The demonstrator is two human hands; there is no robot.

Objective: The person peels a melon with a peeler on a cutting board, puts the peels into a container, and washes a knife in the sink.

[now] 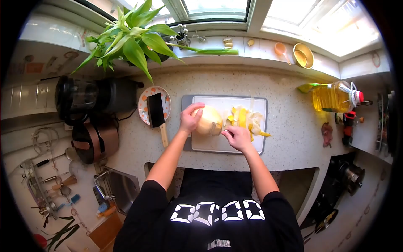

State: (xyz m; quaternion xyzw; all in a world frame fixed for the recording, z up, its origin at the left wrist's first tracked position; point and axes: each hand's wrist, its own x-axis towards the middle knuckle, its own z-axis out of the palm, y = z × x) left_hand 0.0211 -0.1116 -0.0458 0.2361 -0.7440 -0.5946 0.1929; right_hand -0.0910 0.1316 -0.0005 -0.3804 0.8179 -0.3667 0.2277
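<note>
A large round pale-yellow peeled fruit, perhaps a melon [207,116], rests on the white cutting board [210,145] with the grey border. My left hand [191,119] grips it from the left side, fingers curved over its top. In my closed right hand [236,137] is a peeler [215,127], its head against the fruit's lower right side; most of the handle is hidden by my fingers. A heap of yellow and whitish peel strips [245,119] lies on the board just beyond my right hand.
Left of the board, a cleaver [156,111] lies across a patterned plate [167,101], handle towards me. Dark appliances [98,138] and a sink [126,187] are farther left. An oil bottle [331,97] stands right. A potted plant [134,42] sits on the windowsill.
</note>
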